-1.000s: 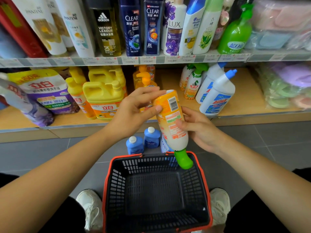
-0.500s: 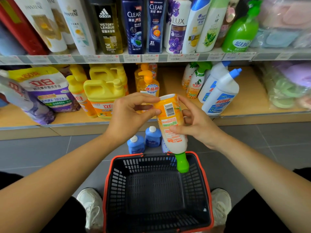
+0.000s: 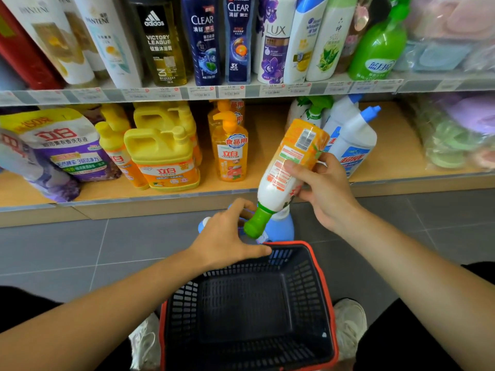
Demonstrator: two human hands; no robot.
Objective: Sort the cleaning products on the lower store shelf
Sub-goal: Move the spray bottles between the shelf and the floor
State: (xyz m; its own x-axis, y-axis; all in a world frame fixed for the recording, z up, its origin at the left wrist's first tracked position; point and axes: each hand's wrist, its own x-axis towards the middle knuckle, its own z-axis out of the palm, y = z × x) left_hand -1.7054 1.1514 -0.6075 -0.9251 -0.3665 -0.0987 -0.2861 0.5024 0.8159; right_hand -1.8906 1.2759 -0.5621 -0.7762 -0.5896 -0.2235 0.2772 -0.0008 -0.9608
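Item: orange-and-white plastic bottle (image 3: 289, 167), tilted with its green cap (image 3: 257, 223) lowest, held before the front edge of the lower wooden shelf (image 3: 388, 145).
My right hand (image 3: 324, 191): fingers and thumb clamped round its middle.
My left hand (image 3: 227, 234): palm down beyond the far rim of the red-rimmed black basket (image 3: 318, 263), fingers curved over round blue bottles (image 3: 281, 228) on the grey tiled floor (image 3: 107, 250). Whether they grip one, I cannot tell.

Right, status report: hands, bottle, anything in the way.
Right hand grips orange bottle, green cap down. Left hand over blue bottles on floor, grip unclear. Shelf gap beside pump bottle unobstructed.
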